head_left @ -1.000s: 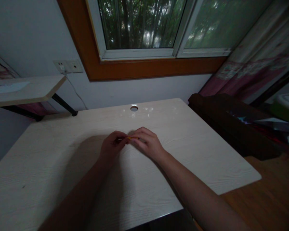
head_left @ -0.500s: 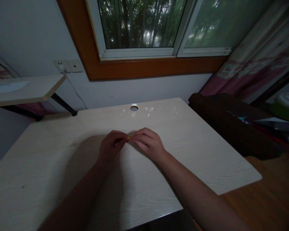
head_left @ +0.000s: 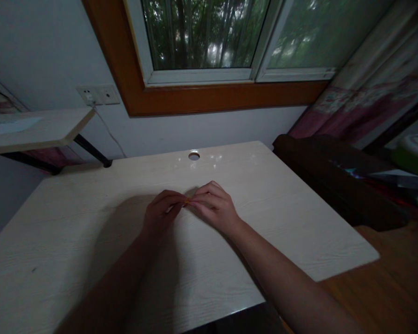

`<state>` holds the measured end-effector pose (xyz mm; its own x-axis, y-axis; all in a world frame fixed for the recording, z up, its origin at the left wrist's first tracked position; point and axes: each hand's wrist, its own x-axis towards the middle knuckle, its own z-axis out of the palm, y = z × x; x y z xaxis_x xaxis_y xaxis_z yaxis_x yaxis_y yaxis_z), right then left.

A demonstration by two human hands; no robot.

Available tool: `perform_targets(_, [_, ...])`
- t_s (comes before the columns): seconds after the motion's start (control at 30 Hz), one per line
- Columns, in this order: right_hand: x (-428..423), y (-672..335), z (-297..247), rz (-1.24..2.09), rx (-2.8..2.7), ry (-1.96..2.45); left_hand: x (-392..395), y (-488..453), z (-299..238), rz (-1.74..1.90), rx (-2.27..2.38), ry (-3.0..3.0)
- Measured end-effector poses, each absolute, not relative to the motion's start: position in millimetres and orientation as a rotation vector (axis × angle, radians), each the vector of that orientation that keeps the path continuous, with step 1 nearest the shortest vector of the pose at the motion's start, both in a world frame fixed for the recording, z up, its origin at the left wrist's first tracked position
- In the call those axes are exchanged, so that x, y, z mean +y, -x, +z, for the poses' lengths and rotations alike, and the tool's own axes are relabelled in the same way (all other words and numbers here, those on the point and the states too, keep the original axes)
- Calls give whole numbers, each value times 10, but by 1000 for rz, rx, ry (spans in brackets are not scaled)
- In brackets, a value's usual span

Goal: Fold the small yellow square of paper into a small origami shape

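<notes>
Between the fingertips of both hands is a tiny yellow-orange thing (head_left: 187, 201), mostly covered by the fingers and too small for its kind to show. My left hand (head_left: 162, 211) is closed in a pinch on its left side. From the right, my right hand (head_left: 216, 206) pinches the same piece with thumb and forefinger, its other fingers curled. Both hands are over the middle of the pale wood-grain desk (head_left: 125, 260), their fingertips nearly meeting.
A round cable hole (head_left: 194, 157) is near the desk's back edge. At the left stands a raised shelf (head_left: 55, 132) on black legs. A wall socket (head_left: 97, 95) with a plugged-in cord is behind it. Dark wooden furniture (head_left: 320, 171) stands to the right, below the curtain (head_left: 334, 102).
The right hand's fingers have shifted slightly, its knuckles a bit higher. Less of the yellow-orange piece shows between the fingertips. The left hand is almost unmoved.
</notes>
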<state>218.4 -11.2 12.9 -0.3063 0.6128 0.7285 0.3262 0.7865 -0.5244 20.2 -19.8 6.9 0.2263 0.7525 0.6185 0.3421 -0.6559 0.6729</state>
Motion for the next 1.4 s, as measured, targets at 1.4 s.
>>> perform_targets(1.4, [-92,-2172,107,306,-1935,750,-227,-291,57,1275,1024,-1684])
